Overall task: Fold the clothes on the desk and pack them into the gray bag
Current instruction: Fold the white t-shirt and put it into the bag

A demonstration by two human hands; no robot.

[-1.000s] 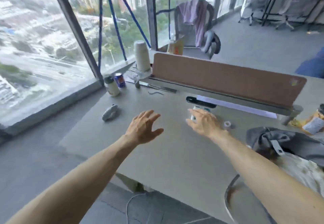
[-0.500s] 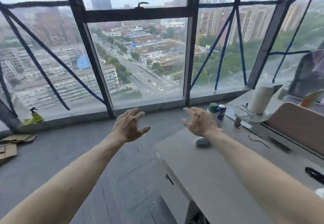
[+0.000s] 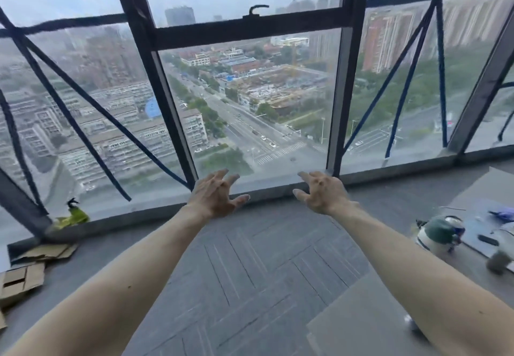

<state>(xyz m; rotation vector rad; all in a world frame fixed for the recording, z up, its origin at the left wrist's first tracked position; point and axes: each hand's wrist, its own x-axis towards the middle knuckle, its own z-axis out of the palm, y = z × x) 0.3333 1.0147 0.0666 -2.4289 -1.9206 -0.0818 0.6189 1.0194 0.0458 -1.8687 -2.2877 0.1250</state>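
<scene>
My left hand (image 3: 215, 194) and my right hand (image 3: 322, 193) are stretched out in front of me in mid air, over the grey floor and toward the window. Both have spread, loosely bent fingers and hold nothing. Only a corner of the grey desk (image 3: 361, 325) shows at the lower right, under my right forearm. Neither the clothes nor the gray bag is in view.
A tall window with dark frames (image 3: 155, 57) and blue tape fills the front. Flattened cardboard (image 3: 25, 275) lies on the floor at the left, beside a green spray bottle (image 3: 73, 213). A green-capped bottle (image 3: 439, 233) stands on the desk's far end at the right.
The view has swung left, away from the desk, the divider and the grey bag, to the window and floor. Both hands stayed raised and empty.
</scene>
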